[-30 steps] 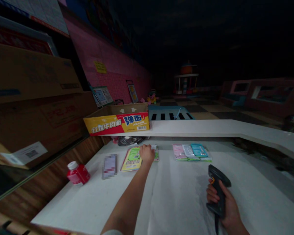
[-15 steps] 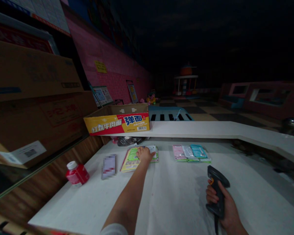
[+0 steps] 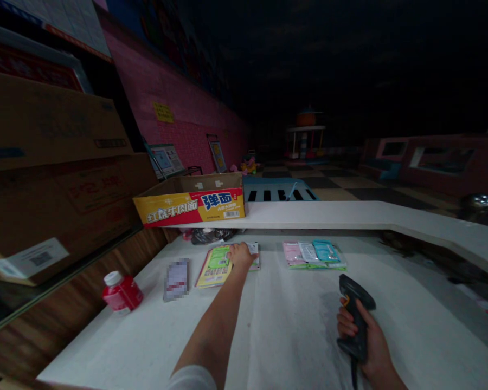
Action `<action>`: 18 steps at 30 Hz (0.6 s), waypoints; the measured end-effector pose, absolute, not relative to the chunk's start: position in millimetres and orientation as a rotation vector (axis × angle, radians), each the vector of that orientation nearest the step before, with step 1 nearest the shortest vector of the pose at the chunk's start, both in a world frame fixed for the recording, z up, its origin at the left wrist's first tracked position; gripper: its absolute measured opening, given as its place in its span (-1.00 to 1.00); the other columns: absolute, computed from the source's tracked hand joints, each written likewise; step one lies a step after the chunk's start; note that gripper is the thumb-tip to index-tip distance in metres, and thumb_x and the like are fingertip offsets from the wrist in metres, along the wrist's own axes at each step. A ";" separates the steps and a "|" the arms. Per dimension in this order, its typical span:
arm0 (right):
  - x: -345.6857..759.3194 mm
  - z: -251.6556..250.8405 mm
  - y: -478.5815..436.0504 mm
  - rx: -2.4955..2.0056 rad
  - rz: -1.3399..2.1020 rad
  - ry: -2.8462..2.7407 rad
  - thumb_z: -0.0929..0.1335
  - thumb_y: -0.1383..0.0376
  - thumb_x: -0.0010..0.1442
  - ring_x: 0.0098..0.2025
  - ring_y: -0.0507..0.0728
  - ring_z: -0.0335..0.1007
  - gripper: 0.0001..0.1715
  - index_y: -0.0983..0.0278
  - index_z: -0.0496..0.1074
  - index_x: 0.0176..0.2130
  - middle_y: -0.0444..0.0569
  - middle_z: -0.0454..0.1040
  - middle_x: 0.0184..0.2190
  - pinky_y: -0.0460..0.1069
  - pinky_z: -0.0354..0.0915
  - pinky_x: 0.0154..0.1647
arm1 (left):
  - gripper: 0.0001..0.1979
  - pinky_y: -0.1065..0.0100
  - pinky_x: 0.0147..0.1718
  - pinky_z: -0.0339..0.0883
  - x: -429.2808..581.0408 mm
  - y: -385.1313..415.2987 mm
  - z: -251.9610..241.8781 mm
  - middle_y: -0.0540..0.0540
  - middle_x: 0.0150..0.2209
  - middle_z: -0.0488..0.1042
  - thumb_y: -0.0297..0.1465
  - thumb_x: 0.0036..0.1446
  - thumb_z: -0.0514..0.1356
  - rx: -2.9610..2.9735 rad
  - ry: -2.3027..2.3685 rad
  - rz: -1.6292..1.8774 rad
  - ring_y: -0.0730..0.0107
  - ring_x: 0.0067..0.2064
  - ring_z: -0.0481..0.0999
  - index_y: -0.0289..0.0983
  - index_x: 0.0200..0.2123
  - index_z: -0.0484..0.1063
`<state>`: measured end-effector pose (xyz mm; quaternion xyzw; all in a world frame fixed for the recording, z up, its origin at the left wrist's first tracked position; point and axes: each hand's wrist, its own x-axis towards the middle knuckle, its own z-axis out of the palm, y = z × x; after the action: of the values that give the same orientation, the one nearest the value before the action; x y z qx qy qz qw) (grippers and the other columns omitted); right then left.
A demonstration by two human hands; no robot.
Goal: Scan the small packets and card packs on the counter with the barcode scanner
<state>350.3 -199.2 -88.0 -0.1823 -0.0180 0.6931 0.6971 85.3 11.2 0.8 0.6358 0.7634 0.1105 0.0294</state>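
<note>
The left hand (image 3: 242,255) rests, fingers down, on a green and yellow printed packet (image 3: 213,269) and a pale packet (image 3: 252,249) just beside it. The right hand (image 3: 360,336) is wrapped around the grip of a black barcode scanner (image 3: 355,309), well apart from the left, with a cord (image 3: 354,375) hanging below.

Pink, white and blue packets (image 3: 314,254) lie between the hands and farther forward on the white-covered counter (image 3: 293,330). Left of the hand are a card (image 3: 176,279), its label blurred, and a red bottle (image 3: 122,293) with a white cap, lying on its side. A dark bag (image 3: 210,236) sits behind the packets, against a white ledge (image 3: 350,214). On the ledge, a yellow and red cardboard box (image 3: 189,208) reads 红烧牛肉面 and 弹面 and carries a barcode.
</note>
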 end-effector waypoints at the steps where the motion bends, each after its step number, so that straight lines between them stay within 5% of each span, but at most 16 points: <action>1: 350.4 -88.0 -199.1 -0.410 1.544 -0.047 0.45 0.22 0.13 -0.67 -0.11 0.12 -0.72 0.27 0.32 -0.25 -0.27 0.21 -0.61 -0.21 0.13 -0.70 | -0.38 0.09 0.06 0.17 85.6 11.7 0.6 -0.36 0.08 0.40 -0.11 -0.06 0.36 1.954 2.366 0.364 -0.10 0.20 0.27 -0.31 0.02 0.37; 4: 350.5 -88.0 -198.9 -0.416 1.541 -0.071 0.44 0.21 0.16 -0.66 -0.10 0.11 -0.74 0.27 0.33 -0.23 -0.27 0.22 -0.61 -0.21 0.14 -0.69 | -0.37 0.15 0.03 0.23 83.6 14.9 -0.1 -0.36 0.03 0.44 -0.23 -0.13 0.42 1.948 2.365 0.484 -0.05 0.14 0.37 -0.34 0.00 0.35; 10: 350.4 -88.2 -198.7 -0.409 1.528 -0.074 0.44 0.21 0.16 -0.66 -0.11 0.12 -0.73 0.30 0.34 -0.22 -0.27 0.22 -0.60 -0.22 0.13 -0.69 | -0.78 0.29 -0.20 0.37 77.2 22.5 -3.9 -0.32 -0.14 0.54 -0.37 0.05 0.30 1.880 2.100 0.695 0.09 -0.10 0.56 -0.35 -0.25 0.43; 14: 350.8 -87.9 -198.3 -0.411 1.531 -0.073 0.44 0.22 0.15 -0.66 -0.12 0.12 -0.73 0.31 0.36 -0.22 -0.27 0.22 -0.61 -0.23 0.13 -0.68 | -0.79 0.36 -0.50 0.38 83.2 10.4 -28.2 -0.16 -0.29 0.54 -0.36 0.07 0.27 1.516 1.599 1.023 0.30 -0.43 0.55 -0.33 -0.24 0.38; 18: 349.6 -86.9 -200.1 -0.418 1.532 -0.082 0.46 0.22 0.13 -0.66 -0.12 0.13 -0.71 0.32 0.37 -0.23 -0.27 0.22 -0.61 -0.23 0.14 -0.68 | -0.68 0.42 -0.61 0.33 87.1 -16.3 -71.2 -0.03 -0.42 0.48 -0.26 -0.08 0.35 1.380 1.184 1.166 0.40 -0.52 0.46 -0.31 -0.30 0.38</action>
<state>349.6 -200.1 -86.9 -0.1878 -0.0369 0.6876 0.7004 87.1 -16.3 -71.2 0.5635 0.4835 0.4762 0.4711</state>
